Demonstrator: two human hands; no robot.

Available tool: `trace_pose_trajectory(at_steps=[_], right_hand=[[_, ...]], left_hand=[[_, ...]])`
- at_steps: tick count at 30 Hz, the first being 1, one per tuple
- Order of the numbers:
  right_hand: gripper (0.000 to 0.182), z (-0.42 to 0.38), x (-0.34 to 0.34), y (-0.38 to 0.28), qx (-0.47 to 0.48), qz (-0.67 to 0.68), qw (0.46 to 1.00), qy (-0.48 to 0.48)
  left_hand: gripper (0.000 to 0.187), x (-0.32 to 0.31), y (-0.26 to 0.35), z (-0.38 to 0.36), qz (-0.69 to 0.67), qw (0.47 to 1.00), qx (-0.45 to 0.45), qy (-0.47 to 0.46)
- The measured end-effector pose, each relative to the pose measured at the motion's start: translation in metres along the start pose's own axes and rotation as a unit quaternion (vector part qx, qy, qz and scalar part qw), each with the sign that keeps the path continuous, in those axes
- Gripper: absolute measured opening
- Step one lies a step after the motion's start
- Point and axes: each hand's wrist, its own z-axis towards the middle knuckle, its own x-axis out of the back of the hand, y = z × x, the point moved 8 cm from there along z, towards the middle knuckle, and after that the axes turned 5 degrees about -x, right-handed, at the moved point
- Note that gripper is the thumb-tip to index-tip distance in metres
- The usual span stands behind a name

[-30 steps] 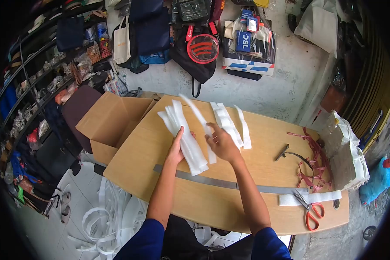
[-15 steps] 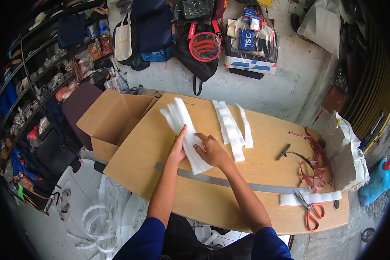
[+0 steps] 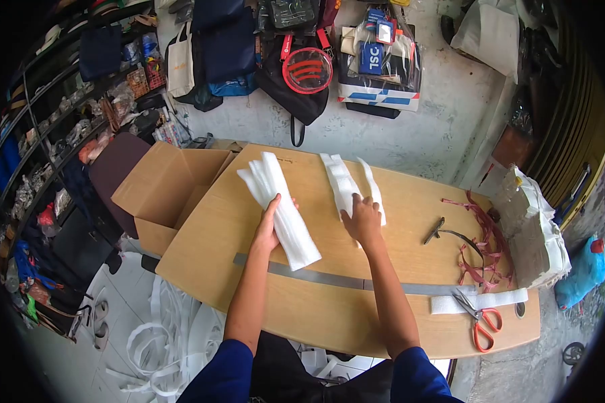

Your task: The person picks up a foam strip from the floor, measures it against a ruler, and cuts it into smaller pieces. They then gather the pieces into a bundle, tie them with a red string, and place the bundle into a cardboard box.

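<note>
My left hand [image 3: 267, 227] grips a bundle of white foam strips [image 3: 286, 211], stacked lengthwise and fanned apart at the far end, above the table. Over the white strips lying on the table [image 3: 341, 176] is my right hand [image 3: 365, 220], its thumb apart from the bent fingers. The fingertips appear to touch these strips, and the hand hides their near end. One narrower, curved white strip [image 3: 370, 180] lies just right of them.
On the wooden table [image 3: 208, 255] lie a long grey metal strip [image 3: 329, 278], orange-handled scissors [image 3: 484, 326] across a white strip [image 3: 444, 304], and tangled reddish cords [image 3: 491, 242]. An open cardboard box [image 3: 148, 181] stands at left. White strips [image 3: 158, 342] heap on the floor.
My right hand has left the bundle and moved right to the strips on the table. My left hand still holds the bundle. The view has shifted slightly.
</note>
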Motion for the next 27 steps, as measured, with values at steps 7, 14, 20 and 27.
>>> trace_pose_trajectory(at_steps=[7, 14, 20, 27], right_hand=[[0.052, 0.001, -0.031, 0.021, -0.053, -0.063, 0.992, -0.096], [0.057, 0.005, 0.01, -0.012, 0.068, 0.198, 0.977, -0.041], [0.059, -0.015, 0.028, -0.066, 0.108, 0.301, 0.939, -0.129], [0.057, -0.029, 0.012, -0.085, 0.138, 0.291, 0.931, -0.17]], left_hand=[[0.053, 0.003, 0.0, 0.0, 0.006, 1.0, -0.003, 0.018], [0.054, 0.001, -0.002, 0.0, 0.005, 1.0, -0.004, 0.011], [0.059, 0.014, -0.006, 0.007, 0.023, 0.999, -0.011, 0.034], [0.064, 0.016, -0.011, 0.007, -0.01, 1.0, 0.008, 0.023]])
